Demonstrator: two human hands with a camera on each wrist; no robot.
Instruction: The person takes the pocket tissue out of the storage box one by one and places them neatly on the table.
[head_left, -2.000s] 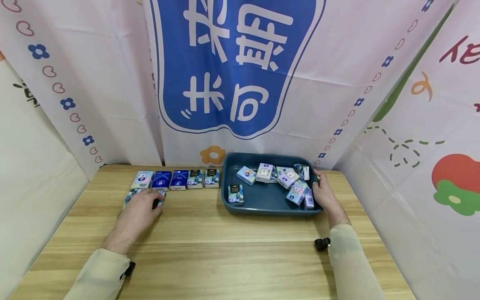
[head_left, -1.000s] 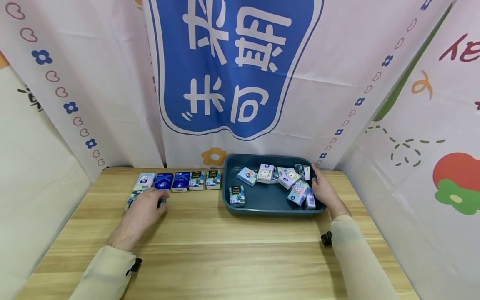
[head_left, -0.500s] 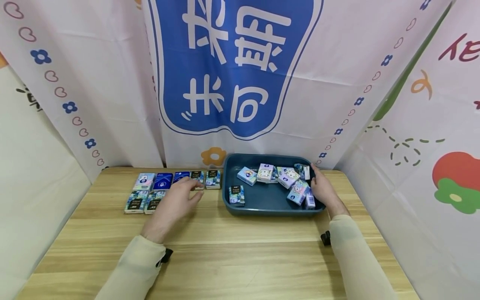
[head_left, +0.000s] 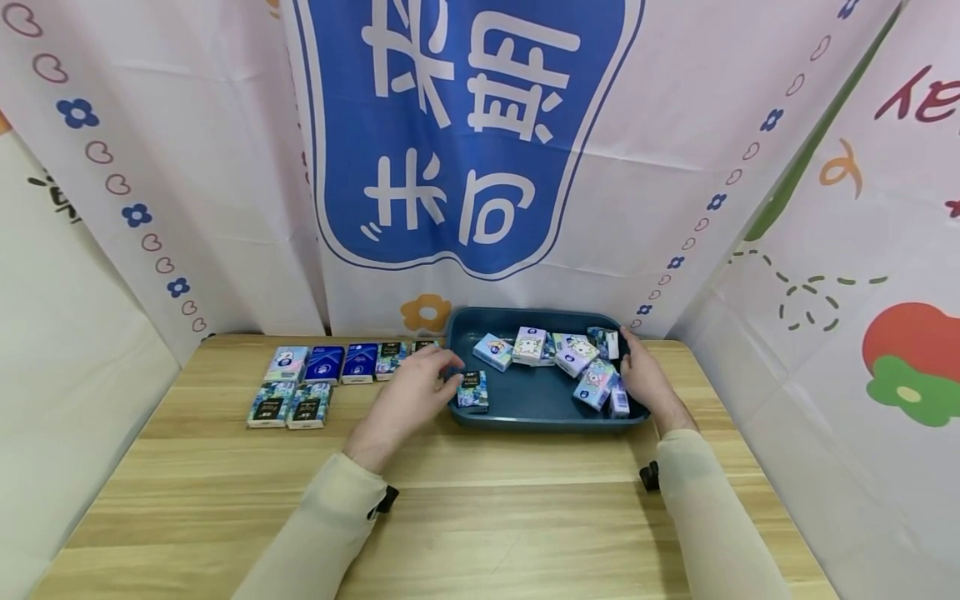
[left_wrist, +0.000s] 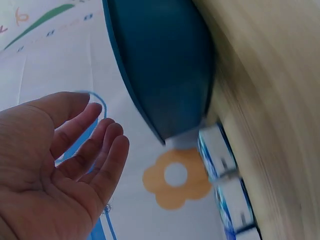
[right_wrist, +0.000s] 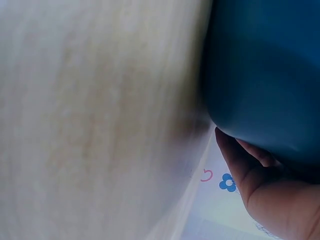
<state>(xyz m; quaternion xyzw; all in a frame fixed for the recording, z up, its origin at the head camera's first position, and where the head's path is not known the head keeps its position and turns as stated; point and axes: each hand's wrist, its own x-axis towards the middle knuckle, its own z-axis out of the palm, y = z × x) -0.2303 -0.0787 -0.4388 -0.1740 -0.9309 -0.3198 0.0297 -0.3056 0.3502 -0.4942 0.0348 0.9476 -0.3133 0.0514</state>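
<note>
My left hand [head_left: 418, 382] hangs over the left end of a dark teal tray [head_left: 532, 419], empty, with fingers loosely bent. Close to its fingertips, a floral tissue pack with a black label [head_left: 472, 392] lies inside the tray. In the left wrist view, the left hand [left_wrist: 75, 155] shows a bare palm beside the tray wall [left_wrist: 160, 65]. My right hand [head_left: 651, 382] holds the tray's right end at the rim. From the right wrist, the right hand [right_wrist: 270, 190] has its fingers against the outer wall, partly hidden behind it.
More tissue packs, such as a cartoon one [head_left: 530, 343], lie jumbled in the tray's right half. Left on the wooden table [head_left: 480, 517], packs stand in a back row [head_left: 325, 364] with two floral packs [head_left: 307, 406] before it. A printed curtain [head_left: 480, 287] hangs behind.
My left hand has let go of a floral pack in the front row and moved right, past the back row, to the tray. The right hand stays at the tray's right end.
</note>
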